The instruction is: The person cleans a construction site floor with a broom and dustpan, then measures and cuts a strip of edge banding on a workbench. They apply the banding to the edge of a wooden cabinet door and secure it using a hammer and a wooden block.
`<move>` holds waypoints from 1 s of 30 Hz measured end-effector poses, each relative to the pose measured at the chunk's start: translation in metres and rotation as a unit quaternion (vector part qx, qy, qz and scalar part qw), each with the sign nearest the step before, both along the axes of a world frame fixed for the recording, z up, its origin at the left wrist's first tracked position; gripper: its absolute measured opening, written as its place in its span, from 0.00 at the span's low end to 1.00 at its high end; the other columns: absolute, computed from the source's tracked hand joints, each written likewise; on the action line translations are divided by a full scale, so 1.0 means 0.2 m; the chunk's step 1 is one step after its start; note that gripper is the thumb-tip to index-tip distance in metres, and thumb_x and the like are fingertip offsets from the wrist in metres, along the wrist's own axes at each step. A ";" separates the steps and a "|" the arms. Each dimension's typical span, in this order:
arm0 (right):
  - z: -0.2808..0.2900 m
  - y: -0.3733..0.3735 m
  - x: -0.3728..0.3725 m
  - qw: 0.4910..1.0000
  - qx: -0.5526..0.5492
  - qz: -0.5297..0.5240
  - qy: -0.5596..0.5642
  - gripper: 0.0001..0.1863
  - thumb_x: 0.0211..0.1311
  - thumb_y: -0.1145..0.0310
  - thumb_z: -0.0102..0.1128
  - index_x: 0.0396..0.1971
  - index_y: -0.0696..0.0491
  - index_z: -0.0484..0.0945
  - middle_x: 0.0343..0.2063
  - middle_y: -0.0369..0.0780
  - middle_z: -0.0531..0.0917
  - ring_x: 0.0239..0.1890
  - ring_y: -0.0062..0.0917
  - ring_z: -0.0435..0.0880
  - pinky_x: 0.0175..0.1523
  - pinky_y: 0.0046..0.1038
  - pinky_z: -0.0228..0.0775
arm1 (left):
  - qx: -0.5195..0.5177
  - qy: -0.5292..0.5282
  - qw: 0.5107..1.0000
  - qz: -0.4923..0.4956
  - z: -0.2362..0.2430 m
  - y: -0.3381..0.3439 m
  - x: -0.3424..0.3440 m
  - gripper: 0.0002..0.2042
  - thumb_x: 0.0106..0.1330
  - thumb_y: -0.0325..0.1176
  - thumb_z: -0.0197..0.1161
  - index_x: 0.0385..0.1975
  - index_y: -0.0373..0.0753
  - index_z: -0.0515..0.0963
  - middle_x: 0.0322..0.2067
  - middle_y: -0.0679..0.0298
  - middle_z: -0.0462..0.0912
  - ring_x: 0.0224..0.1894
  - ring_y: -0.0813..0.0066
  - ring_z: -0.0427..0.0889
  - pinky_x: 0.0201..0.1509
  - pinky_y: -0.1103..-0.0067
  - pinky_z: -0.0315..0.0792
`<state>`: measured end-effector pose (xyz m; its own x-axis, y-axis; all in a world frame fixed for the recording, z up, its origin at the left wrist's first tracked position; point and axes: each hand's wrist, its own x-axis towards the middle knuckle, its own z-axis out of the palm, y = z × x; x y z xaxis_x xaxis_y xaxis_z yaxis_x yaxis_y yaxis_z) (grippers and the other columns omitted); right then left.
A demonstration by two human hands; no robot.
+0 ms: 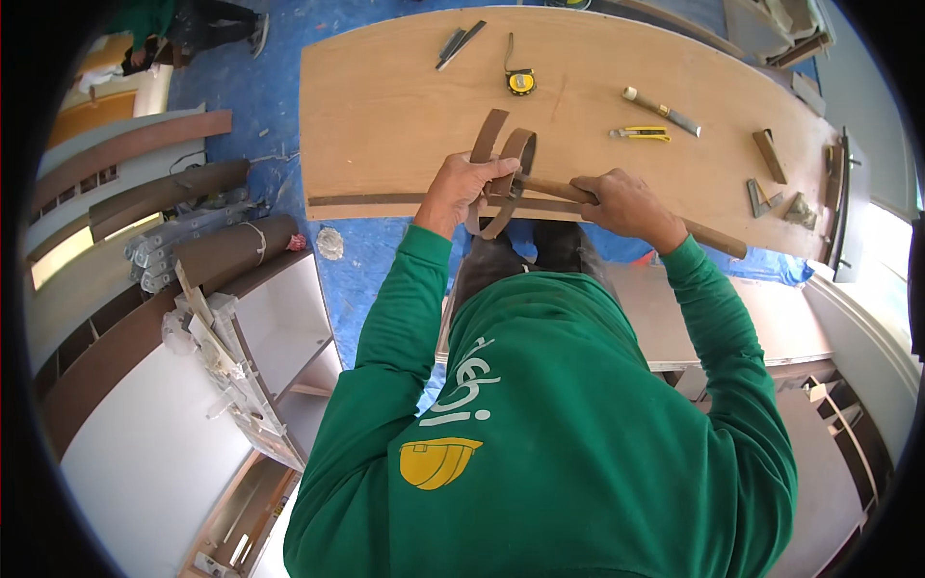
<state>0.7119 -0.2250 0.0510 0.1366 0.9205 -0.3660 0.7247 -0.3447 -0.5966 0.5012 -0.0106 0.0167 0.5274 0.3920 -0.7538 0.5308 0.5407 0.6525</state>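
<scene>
My left hand (466,189) is closed on a curled brown edge-banding strip (521,146), which loops up and round beside its fingers. My right hand (624,204) grips a long wooden handle (715,238). The handle's far end reaches into the loop of the strip, where the tool's head is too hidden to name. Below both hands, a narrow dark brown strip (356,200) lies along the near edge of the wooden panel (385,106).
On the panel lie a yellow tape measure (520,82), a yellow utility knife (640,133), a tube (661,111), a dark-bladed tool (461,44), a wooden block (770,156) and a small square (761,198). Blue sheeting (337,279) covers the floor. Brown rolls (236,243) stand left. Another person's leg (217,29) shows far left.
</scene>
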 end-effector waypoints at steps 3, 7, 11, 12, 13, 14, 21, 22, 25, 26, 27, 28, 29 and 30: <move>-0.04 -0.03 0.03 1.000 0.012 0.001 0.001 0.18 0.62 0.65 0.67 0.50 0.53 0.87 0.31 0.52 0.88 0.39 0.54 0.87 0.46 0.52 0.78 | -0.006 -0.003 0.999 0.032 -0.03 -0.03 0.01 0.16 0.63 0.45 0.83 0.36 0.40 0.86 0.29 0.68 0.87 0.25 0.79 0.80 0.24 0.79 0.62; -0.12 -0.07 -0.02 0.999 0.010 -0.035 -0.002 0.17 0.67 0.60 0.68 0.49 0.55 0.86 0.29 0.53 0.87 0.34 0.55 0.86 0.41 0.51 0.77 | -0.070 -0.009 0.996 0.052 -0.03 0.00 -0.02 0.16 0.68 0.42 0.80 0.45 0.40 0.84 0.35 0.63 0.91 0.36 0.71 0.92 0.29 0.78 0.66; -0.10 -0.01 -0.11 0.997 -0.025 -0.073 0.004 0.19 0.72 0.52 0.67 0.40 0.55 0.86 0.25 0.52 0.86 0.33 0.54 0.86 0.39 0.52 0.76 | -0.165 -0.055 0.978 0.115 -0.12 0.04 -0.06 0.14 0.71 0.39 0.76 0.48 0.39 0.83 0.39 0.59 0.92 0.40 0.65 0.94 0.32 0.78 0.70; -0.12 0.01 -0.14 0.996 -0.018 -0.085 0.006 0.18 0.72 0.52 0.67 0.40 0.55 0.86 0.25 0.52 0.86 0.33 0.54 0.86 0.38 0.52 0.76 | -0.181 -0.064 0.973 0.130 -0.13 0.05 -0.08 0.14 0.72 0.39 0.76 0.48 0.39 0.83 0.39 0.59 0.92 0.40 0.64 0.94 0.32 0.78 0.71; -0.15 0.01 -0.17 0.995 -0.013 -0.102 0.005 0.18 0.73 0.52 0.67 0.41 0.54 0.86 0.25 0.52 0.86 0.32 0.54 0.86 0.38 0.52 0.76 | -0.199 -0.076 0.967 0.140 -0.13 0.07 -0.08 0.14 0.72 0.39 0.76 0.49 0.38 0.83 0.39 0.59 0.92 0.40 0.64 0.94 0.32 0.78 0.71; -0.17 0.02 -0.19 0.993 -0.008 -0.119 0.004 0.18 0.73 0.53 0.67 0.41 0.54 0.86 0.24 0.52 0.86 0.32 0.53 0.86 0.38 0.52 0.76 | -0.218 -0.087 0.960 0.150 -0.14 0.09 -0.08 0.14 0.73 0.38 0.75 0.49 0.38 0.83 0.40 0.58 0.92 0.40 0.64 0.93 0.33 0.78 0.72; -0.26 0.11 -0.33 0.983 0.094 -0.156 -0.004 0.19 0.71 0.53 0.70 0.50 0.52 0.86 0.31 0.48 0.89 0.33 0.49 0.89 0.38 0.47 0.79 | -0.335 -0.143 0.929 0.061 -0.29 0.34 -0.17 0.11 0.75 0.35 0.71 0.49 0.35 0.86 0.41 0.58 0.92 0.39 0.63 0.92 0.30 0.81 0.74; -0.32 0.11 -0.33 0.982 0.113 -0.150 -0.016 0.20 0.71 0.52 0.71 0.51 0.52 0.86 0.32 0.47 0.89 0.33 0.48 0.89 0.38 0.46 0.80 | -0.336 -0.145 0.930 0.043 -0.25 0.36 -0.17 0.11 0.75 0.34 0.71 0.49 0.35 0.86 0.41 0.58 0.92 0.39 0.63 0.92 0.30 0.81 0.75; -0.45 0.14 -0.31 0.976 0.164 -0.127 -0.059 0.22 0.68 0.51 0.73 0.54 0.50 0.85 0.32 0.44 0.89 0.32 0.44 0.89 0.35 0.42 0.81 | -0.314 -0.109 0.943 0.022 -0.15 0.42 -0.13 0.10 0.75 0.33 0.71 0.47 0.33 0.87 0.41 0.55 0.92 0.38 0.60 0.93 0.33 0.80 0.80; -0.49 0.16 -0.31 0.974 0.178 -0.115 -0.076 0.23 0.68 0.51 0.74 0.54 0.50 0.84 0.31 0.43 0.88 0.31 0.42 0.90 0.34 0.40 0.81 | -0.314 -0.119 0.942 0.011 -0.15 0.44 -0.13 0.10 0.75 0.33 0.70 0.48 0.33 0.86 0.41 0.53 0.92 0.38 0.58 0.93 0.37 0.78 0.85; -0.54 0.17 -0.31 0.967 0.208 -0.114 -0.088 0.22 0.68 0.52 0.74 0.54 0.49 0.84 0.30 0.42 0.87 0.30 0.41 0.89 0.33 0.40 0.81 | -0.320 -0.112 0.941 0.003 -0.14 0.47 -0.12 0.11 0.75 0.31 0.70 0.50 0.31 0.86 0.41 0.51 0.92 0.39 0.56 0.93 0.40 0.76 0.88; -0.59 0.20 -0.31 0.966 0.210 -0.113 -0.102 0.21 0.68 0.51 0.73 0.52 0.49 0.83 0.29 0.42 0.87 0.29 0.41 0.89 0.32 0.41 0.80 | -0.315 -0.121 0.941 0.007 -0.17 0.50 -0.11 0.11 0.76 0.31 0.69 0.50 0.31 0.85 0.41 0.51 0.92 0.39 0.56 0.94 0.40 0.76 0.89; -0.64 0.22 -0.32 0.965 0.208 -0.112 -0.114 0.21 0.68 0.51 0.73 0.50 0.49 0.83 0.28 0.41 0.86 0.28 0.41 0.88 0.32 0.41 0.80 | -0.313 -0.127 0.941 0.013 -0.20 0.50 -0.11 0.12 0.76 0.31 0.69 0.51 0.30 0.85 0.41 0.50 0.92 0.39 0.56 0.94 0.40 0.76 0.90; -0.67 0.23 -0.33 0.966 0.205 -0.112 -0.115 0.20 0.69 0.50 0.72 0.49 0.49 0.82 0.28 0.41 0.86 0.28 0.41 0.88 0.31 0.41 0.80 | -0.313 -0.121 0.942 0.012 -0.21 0.50 -0.12 0.12 0.76 0.31 0.69 0.52 0.30 0.85 0.42 0.50 0.92 0.40 0.57 0.94 0.41 0.77 0.90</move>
